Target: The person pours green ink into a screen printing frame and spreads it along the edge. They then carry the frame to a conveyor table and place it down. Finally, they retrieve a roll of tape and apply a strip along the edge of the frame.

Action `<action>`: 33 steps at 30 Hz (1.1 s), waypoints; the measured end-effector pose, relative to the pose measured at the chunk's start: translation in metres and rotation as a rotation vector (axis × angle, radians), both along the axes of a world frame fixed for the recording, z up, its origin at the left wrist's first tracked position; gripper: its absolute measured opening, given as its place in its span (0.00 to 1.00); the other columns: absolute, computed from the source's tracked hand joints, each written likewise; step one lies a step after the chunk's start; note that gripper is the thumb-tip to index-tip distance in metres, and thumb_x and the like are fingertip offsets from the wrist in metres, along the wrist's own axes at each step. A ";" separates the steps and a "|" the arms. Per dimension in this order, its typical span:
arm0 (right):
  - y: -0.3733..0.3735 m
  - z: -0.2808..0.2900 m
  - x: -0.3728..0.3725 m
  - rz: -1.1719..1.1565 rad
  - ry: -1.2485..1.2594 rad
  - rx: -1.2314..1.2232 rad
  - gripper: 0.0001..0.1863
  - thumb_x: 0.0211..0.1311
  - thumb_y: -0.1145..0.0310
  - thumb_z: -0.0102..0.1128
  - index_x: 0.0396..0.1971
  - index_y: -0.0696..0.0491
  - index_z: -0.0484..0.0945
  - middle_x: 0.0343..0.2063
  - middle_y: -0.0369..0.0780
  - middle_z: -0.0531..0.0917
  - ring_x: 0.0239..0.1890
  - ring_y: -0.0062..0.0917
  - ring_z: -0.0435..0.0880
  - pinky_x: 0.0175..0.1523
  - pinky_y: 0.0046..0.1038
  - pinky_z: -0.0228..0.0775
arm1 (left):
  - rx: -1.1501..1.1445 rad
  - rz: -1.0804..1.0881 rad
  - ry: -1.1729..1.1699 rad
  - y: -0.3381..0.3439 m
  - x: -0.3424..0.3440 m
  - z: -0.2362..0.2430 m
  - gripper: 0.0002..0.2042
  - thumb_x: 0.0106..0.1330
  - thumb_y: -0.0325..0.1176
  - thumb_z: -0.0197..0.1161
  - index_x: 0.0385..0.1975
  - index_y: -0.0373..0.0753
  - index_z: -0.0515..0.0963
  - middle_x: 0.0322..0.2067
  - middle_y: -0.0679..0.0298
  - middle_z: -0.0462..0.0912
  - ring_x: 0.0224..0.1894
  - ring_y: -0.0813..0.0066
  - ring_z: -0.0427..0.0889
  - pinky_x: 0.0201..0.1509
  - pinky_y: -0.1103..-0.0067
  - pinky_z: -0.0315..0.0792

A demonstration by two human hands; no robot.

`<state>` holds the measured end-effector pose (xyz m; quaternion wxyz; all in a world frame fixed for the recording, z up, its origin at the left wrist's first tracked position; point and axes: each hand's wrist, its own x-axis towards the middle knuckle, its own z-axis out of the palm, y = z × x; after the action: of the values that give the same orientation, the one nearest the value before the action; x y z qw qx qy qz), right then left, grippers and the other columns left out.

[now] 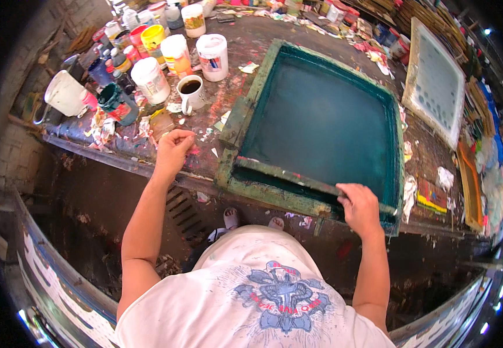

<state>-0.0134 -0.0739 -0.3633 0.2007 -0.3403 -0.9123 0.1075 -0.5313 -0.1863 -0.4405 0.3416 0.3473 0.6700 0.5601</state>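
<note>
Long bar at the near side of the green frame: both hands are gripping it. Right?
Not both: in the head view, only the right hand grips the long bar. The left hand is off it, to the left of the green frame. The bar is at the frame's near side, as you say.

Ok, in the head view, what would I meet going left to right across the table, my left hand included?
White plastic bucket → dark-green plastic paint tub → bare left hand → large rectangular green-framed teal screen → pale rectangular framed screen.
</note>
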 end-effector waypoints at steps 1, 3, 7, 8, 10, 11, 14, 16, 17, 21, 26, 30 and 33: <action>-0.003 0.006 -0.002 -0.031 -0.027 -0.032 0.21 0.54 0.79 0.75 0.50 0.54 0.88 0.45 0.44 0.92 0.48 0.44 0.89 0.52 0.42 0.80 | 0.018 0.000 -0.011 -0.002 -0.003 0.000 0.07 0.78 0.27 0.69 0.49 0.31 0.87 0.35 0.65 0.91 0.37 0.79 0.89 0.44 0.79 0.84; 0.004 0.010 -0.018 -0.024 -0.052 -0.055 0.21 0.53 0.79 0.76 0.49 0.53 0.88 0.44 0.43 0.92 0.48 0.44 0.89 0.52 0.42 0.80 | 0.075 0.022 0.009 -0.003 -0.007 0.000 0.05 0.76 0.25 0.70 0.45 0.31 0.87 0.33 0.66 0.89 0.34 0.83 0.86 0.41 0.81 0.80; -0.006 0.000 -0.021 -0.043 -0.064 -0.041 0.22 0.51 0.80 0.77 0.49 0.52 0.89 0.42 0.42 0.92 0.45 0.43 0.89 0.52 0.41 0.79 | 0.132 0.018 0.116 0.007 -0.013 0.003 0.04 0.73 0.24 0.72 0.42 0.31 0.88 0.31 0.68 0.89 0.32 0.85 0.83 0.38 0.83 0.78; -0.009 0.001 -0.021 -0.077 -0.072 -0.061 0.22 0.51 0.80 0.77 0.49 0.51 0.89 0.42 0.42 0.92 0.45 0.43 0.89 0.51 0.41 0.79 | 0.131 0.001 0.161 0.006 -0.017 0.002 0.04 0.73 0.24 0.72 0.42 0.31 0.88 0.31 0.68 0.89 0.32 0.85 0.83 0.38 0.82 0.78; -0.006 0.003 -0.024 -0.100 -0.087 -0.095 0.22 0.51 0.80 0.77 0.49 0.51 0.90 0.42 0.42 0.92 0.45 0.43 0.89 0.52 0.40 0.79 | 0.093 -0.014 0.162 0.001 -0.027 0.000 0.04 0.75 0.24 0.71 0.43 0.31 0.88 0.35 0.67 0.90 0.35 0.84 0.84 0.42 0.82 0.79; -0.007 0.004 -0.023 -0.125 -0.092 -0.114 0.22 0.51 0.80 0.77 0.49 0.50 0.90 0.43 0.42 0.92 0.46 0.43 0.89 0.52 0.40 0.79 | 0.096 -0.017 0.153 0.001 -0.029 0.001 0.04 0.75 0.24 0.71 0.43 0.31 0.88 0.34 0.68 0.90 0.35 0.85 0.84 0.41 0.82 0.79; -0.006 0.008 -0.021 -0.177 -0.102 -0.173 0.21 0.51 0.80 0.78 0.48 0.50 0.90 0.44 0.42 0.93 0.47 0.43 0.89 0.52 0.40 0.79 | 0.122 -0.001 0.121 0.002 -0.038 -0.003 0.03 0.73 0.25 0.72 0.41 0.32 0.88 0.31 0.69 0.88 0.33 0.85 0.82 0.39 0.82 0.78; -0.002 0.012 -0.015 -0.184 -0.016 -0.189 0.21 0.54 0.79 0.76 0.50 0.51 0.90 0.47 0.44 0.93 0.50 0.44 0.90 0.56 0.40 0.80 | 0.131 0.027 0.114 0.000 -0.043 -0.008 0.03 0.72 0.25 0.73 0.40 0.32 0.89 0.30 0.70 0.88 0.32 0.86 0.82 0.37 0.82 0.77; 0.003 0.014 -0.009 -0.205 0.026 -0.196 0.21 0.56 0.79 0.76 0.51 0.53 0.90 0.48 0.45 0.92 0.49 0.42 0.90 0.56 0.38 0.79 | 0.131 0.044 0.124 -0.001 -0.044 -0.005 0.03 0.72 0.25 0.73 0.40 0.33 0.89 0.30 0.70 0.88 0.32 0.86 0.82 0.37 0.82 0.77; 0.035 0.028 0.023 -0.403 0.241 -0.277 0.20 0.65 0.75 0.74 0.57 0.57 0.87 0.46 0.42 0.92 0.45 0.26 0.88 0.54 0.30 0.78 | 0.150 0.061 0.259 -0.009 -0.046 0.004 0.04 0.74 0.27 0.73 0.42 0.33 0.89 0.32 0.69 0.89 0.35 0.84 0.83 0.41 0.82 0.76; 0.097 0.064 0.049 -0.565 0.441 -0.122 0.20 0.69 0.69 0.73 0.59 0.58 0.87 0.38 0.39 0.92 0.40 0.22 0.86 0.49 0.30 0.78 | 0.156 0.129 0.236 -0.035 -0.033 0.022 0.04 0.77 0.27 0.71 0.43 0.33 0.87 0.27 0.73 0.83 0.30 0.88 0.78 0.36 0.86 0.70; 0.149 0.059 0.090 -0.646 0.405 0.041 0.17 0.69 0.65 0.73 0.52 0.57 0.89 0.34 0.43 0.91 0.35 0.26 0.87 0.46 0.33 0.78 | 0.091 0.202 0.205 -0.056 -0.039 0.017 0.05 0.80 0.26 0.67 0.47 0.32 0.87 0.33 0.71 0.85 0.32 0.86 0.79 0.39 0.84 0.76; 0.170 0.061 0.095 -0.766 0.274 0.056 0.16 0.67 0.60 0.74 0.44 0.57 0.90 0.30 0.50 0.90 0.34 0.36 0.90 0.45 0.39 0.79 | 0.141 0.254 0.183 -0.076 -0.037 0.012 0.07 0.81 0.24 0.63 0.51 0.31 0.86 0.39 0.68 0.86 0.36 0.84 0.81 0.43 0.82 0.79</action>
<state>0.0820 0.0959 -0.3019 0.3550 -0.6323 -0.6871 0.0446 -0.5680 -0.2623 -0.4285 0.1805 0.3323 0.6959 0.6105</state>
